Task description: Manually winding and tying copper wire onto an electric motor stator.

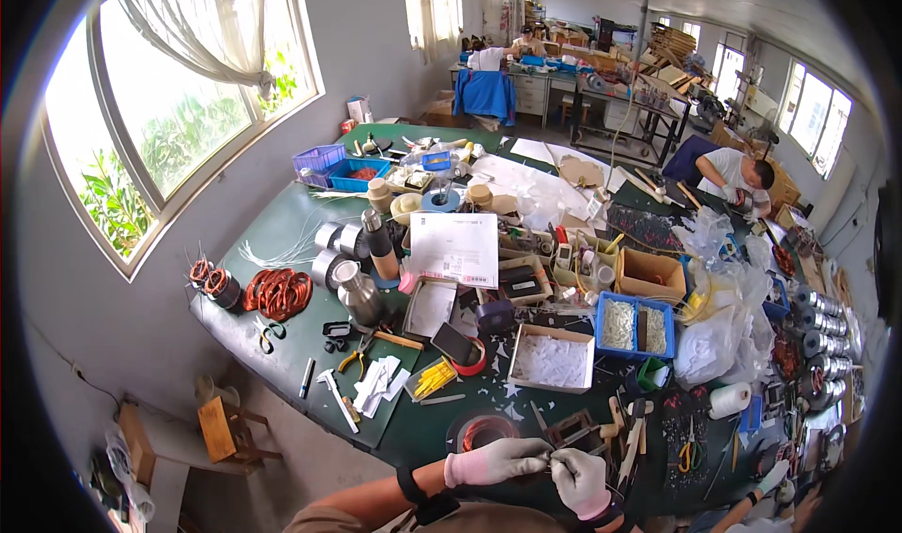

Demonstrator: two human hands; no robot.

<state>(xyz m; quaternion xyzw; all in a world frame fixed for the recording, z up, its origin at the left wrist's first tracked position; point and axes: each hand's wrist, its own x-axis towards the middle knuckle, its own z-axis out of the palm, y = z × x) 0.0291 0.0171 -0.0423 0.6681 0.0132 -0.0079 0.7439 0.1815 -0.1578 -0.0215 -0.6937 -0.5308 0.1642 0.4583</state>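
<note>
Both my hands wear pale gloves and meet at the near edge of the green table. My left hand (498,462) reaches in from the left with its fingers pinched together. Fingertip to fingertip with it, my right hand (580,484) is closed as well. Whatever lies between the fingertips is too small to make out. Just beyond my left hand is a ring of copper wire (489,431) on a dark round base. A dark block-like fixture (573,430) stands beyond my right hand, beside wooden-handled tools (635,439).
Around the green table (254,289) lie a caliper (337,401), pliers (356,354), scissors (268,334) and red-brown coils (279,291). A box of white paper pieces (552,360) sits ahead, near a blue bin (635,326). Another person's gloved hand (773,477) is at lower right; a person (738,171) works farther back.
</note>
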